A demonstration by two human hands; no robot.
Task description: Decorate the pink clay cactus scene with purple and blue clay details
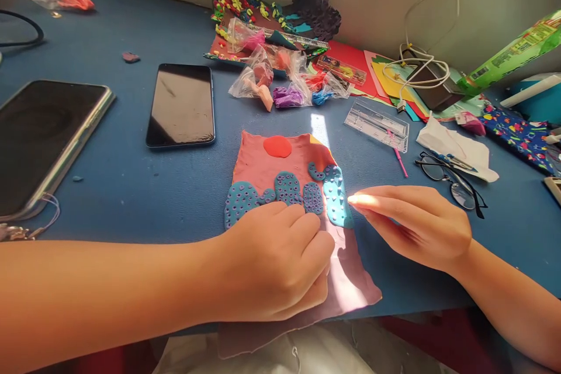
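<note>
A pink modelling-clay sheet (252,160) lies in front of me, its lower end hanging over the table edge. On it are a flat red clay disc (277,146) and several blue clay shapes covered with small purple dots, among them a tall sunlit blue shape (337,201) at the right. My left hand (280,263) rests curled on the sheet, covering its lower middle; whatever its fingers may hold is hidden. Beside the sheet's right edge, my right hand (416,225) has its thumb and fingertips pinched together close to the tall shape. Anything between them is too small to name.
Two phones, a larger one (48,140) and a smaller one (182,105), lie to the left. Bagged clay (289,95) sits at the back. A clear plastic case (377,124), a pink stick tool (400,160) and eyeglasses (462,194) are on the right.
</note>
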